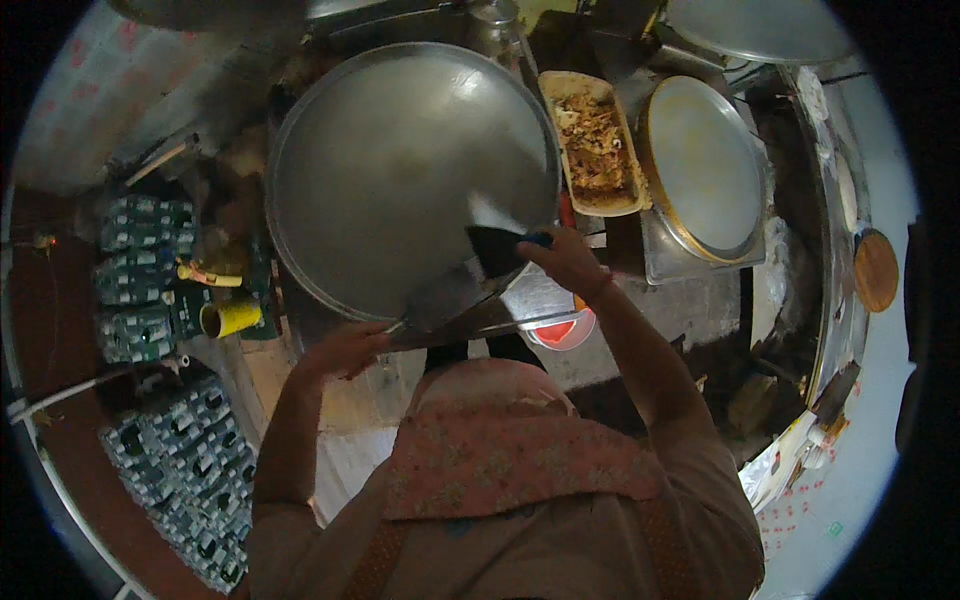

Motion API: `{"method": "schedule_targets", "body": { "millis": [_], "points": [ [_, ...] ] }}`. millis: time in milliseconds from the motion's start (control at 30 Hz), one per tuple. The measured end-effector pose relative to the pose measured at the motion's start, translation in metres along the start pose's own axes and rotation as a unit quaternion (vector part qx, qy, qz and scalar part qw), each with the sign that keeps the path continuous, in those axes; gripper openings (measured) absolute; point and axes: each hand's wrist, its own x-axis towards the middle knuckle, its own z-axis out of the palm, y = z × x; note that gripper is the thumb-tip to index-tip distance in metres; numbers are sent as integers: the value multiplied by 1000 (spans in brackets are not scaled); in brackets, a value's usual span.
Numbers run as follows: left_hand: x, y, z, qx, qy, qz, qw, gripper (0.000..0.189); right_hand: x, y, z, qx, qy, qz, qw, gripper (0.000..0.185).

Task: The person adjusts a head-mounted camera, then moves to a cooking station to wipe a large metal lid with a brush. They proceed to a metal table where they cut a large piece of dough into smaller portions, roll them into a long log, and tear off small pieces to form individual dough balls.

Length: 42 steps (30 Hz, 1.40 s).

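Observation:
In front of me lies a large round metal pan (375, 172), its surface bare and shiny. My right hand (566, 262) grips the blue handle of a scraper with a dark wedge-shaped blade (493, 249). That blade is over the pan's near right part; whether it touches the metal I cannot tell. At the near rim, my left hand (356, 349) holds the handle of a broad flat scraper (444, 298), whose grey blade lies across the pan's edge, partly blurred.
A cream rectangular tub (551, 84) of chopped food stands right of the pan, beside a round metal tray (705, 165). Below the right forearm is a bowl with red inside (559, 334). Green packs (142, 277) and a yellow cup (232, 319) are at left. A wooden disc (876, 270) is far right.

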Motion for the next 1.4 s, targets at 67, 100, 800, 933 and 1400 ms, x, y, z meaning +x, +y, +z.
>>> {"method": "schedule_targets", "body": {
  "millis": [67, 100, 800, 933, 1400],
  "points": [
    [26, 7, 18, 39, 48, 199, 978, 31, -24, -39, -33, -64, 102, -73, 990, 30],
    [54, -5, 31, 97, 108, 380, 914, 29, -34, -55, -45, -96, 153, -111, 977, 29],
    [254, 172, 238, -239, -22, 160, 957, 54, 13, 216, -87, -128, 243, -5, 962, 43],
    [265, 108, 238, -9, -107, 162, 981, 66, -72, 250, -105, -90, 23, 223, 970, 48],
    [161, -15, 268, 32, -261, 64, 963, 57, -443, 364, 204, 38, -77, 540, 837, 29]
  ]
}}
